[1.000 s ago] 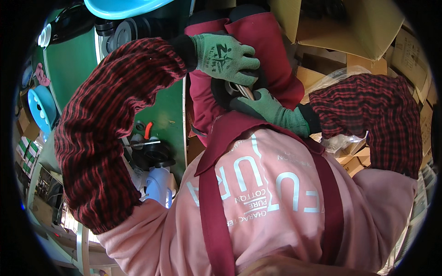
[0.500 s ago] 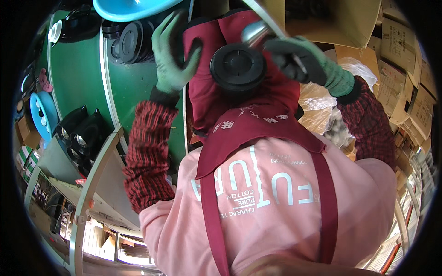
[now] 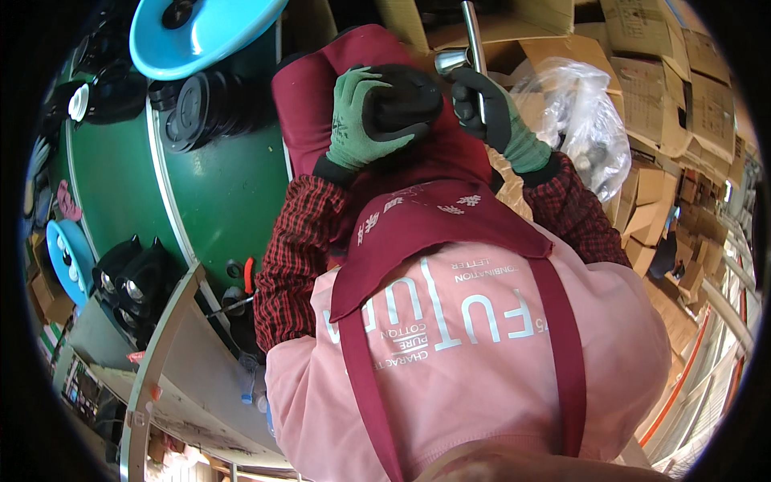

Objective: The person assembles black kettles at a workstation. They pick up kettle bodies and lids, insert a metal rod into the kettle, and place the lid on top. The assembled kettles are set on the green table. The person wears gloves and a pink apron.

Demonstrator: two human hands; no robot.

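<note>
On my lap is a black round ridged disc (image 3: 408, 95), held at its left side by my left hand (image 3: 360, 124) in a green glove with a dark palm. Its fingers and thumb curve around the disc's edge. My right hand (image 3: 491, 112), gloved the same way, is closed around a shiny metal rod (image 3: 472, 36) that stands up from the fist. A flared metal piece (image 3: 452, 61) shows beside the rod, just above the fingers; whether the two are joined I cannot tell. The right hand stays a little apart from the disc.
A green work surface (image 3: 217, 177) lies to my left, bearing a blue basin (image 3: 217, 60) and stacked black discs (image 3: 197, 108). Glossy black parts (image 3: 143, 277) sit farther left. To my right are cardboard boxes (image 3: 646, 88) and a clear plastic bag (image 3: 590, 120).
My left hand, previously spread and apart from the disc, has come right and taken hold of it. The metal rod in my right hand now stands more upright. The view has shifted somewhat.
</note>
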